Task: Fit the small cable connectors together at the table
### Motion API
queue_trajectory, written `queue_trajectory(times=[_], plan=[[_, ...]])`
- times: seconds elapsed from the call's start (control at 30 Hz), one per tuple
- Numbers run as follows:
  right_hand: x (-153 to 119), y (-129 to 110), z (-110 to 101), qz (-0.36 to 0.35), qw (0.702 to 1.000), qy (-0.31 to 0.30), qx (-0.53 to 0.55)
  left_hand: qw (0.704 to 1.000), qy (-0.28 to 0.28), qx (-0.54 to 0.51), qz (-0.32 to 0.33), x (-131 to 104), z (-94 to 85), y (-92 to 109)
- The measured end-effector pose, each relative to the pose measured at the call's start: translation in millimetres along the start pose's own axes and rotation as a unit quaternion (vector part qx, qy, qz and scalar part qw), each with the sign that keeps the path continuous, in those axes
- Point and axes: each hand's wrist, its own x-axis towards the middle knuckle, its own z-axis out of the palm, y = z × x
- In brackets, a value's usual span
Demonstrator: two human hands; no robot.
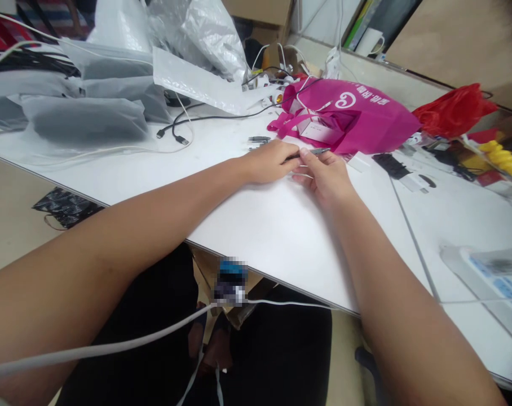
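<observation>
My left hand (273, 162) and my right hand (323, 175) meet above the white table. Between them they grip a slim dark pen (321, 150), whose greyish end sticks out past the right fingers. Both hands have their fingers closed around it, and the fingers hide much of its length. Just beyond my left hand lie a few similar dark pens (259, 139) on the tabletop. A magenta bag (378, 115) with white print lies behind my right hand, with a white box (319, 131) showing at its opening.
Grey plastic packages (87, 121) are piled at the left, near a black USB cable (180, 139). A white bubble mailer (197, 87) lies behind. At the right are a red plastic bag (454, 110) and a white-and-blue device (493, 282). The table's front edge (273, 273) runs before me.
</observation>
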Motion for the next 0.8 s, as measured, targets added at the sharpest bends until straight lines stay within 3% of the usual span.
queue_trajectory(times=[0.4,0.8], plan=[[-0.7,-11.9,-3.4,-0.066,0.997,0.037,-0.034,0.999,0.006,0.044,-0.017,1.9,0.1,0.8],[-6.6,-17.5,-1.4,-0.023,0.999,0.021,-0.025,0.998,-0.006,0.056,-0.003,3.3,3.1,-1.0]])
